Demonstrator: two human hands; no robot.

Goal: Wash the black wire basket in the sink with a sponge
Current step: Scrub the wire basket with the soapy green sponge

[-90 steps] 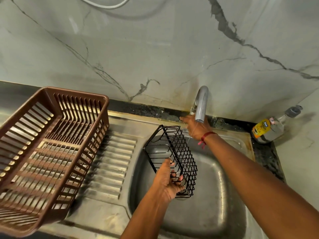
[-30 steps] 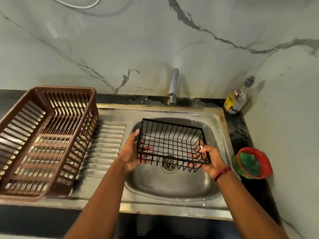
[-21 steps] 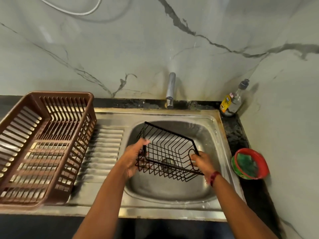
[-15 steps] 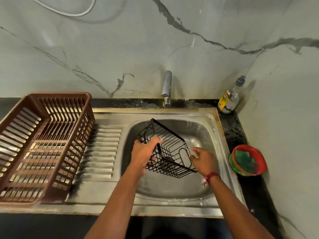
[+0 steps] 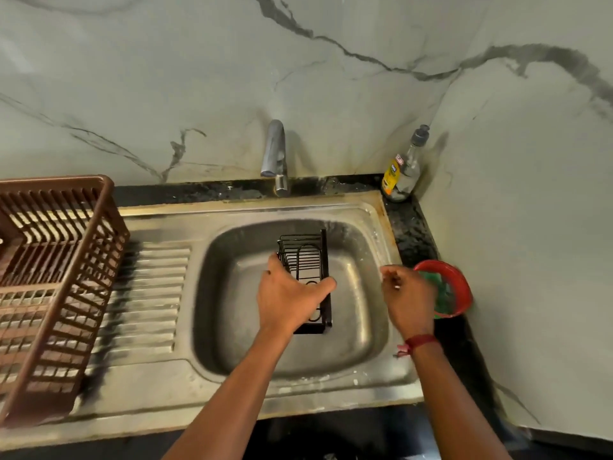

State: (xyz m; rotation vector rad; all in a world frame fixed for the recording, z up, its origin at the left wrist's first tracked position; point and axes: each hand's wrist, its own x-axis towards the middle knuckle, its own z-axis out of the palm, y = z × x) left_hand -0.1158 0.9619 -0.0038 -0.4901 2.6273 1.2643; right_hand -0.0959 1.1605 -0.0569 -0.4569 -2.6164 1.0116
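Right hand [image 5: 409, 298] released basket [image 5: 306, 260] | beside red bowl [image 5: 464, 287] | brown rack [image 5: 49, 182] far left

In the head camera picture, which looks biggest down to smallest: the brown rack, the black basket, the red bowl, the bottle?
1. Brown slatted plastic dish rack, even though the picture's edge cuts it off.
2. Black wire basket, partly hidden.
3. Round red bowl and clear yellow-labelled bottle: about alike, cannot rank.
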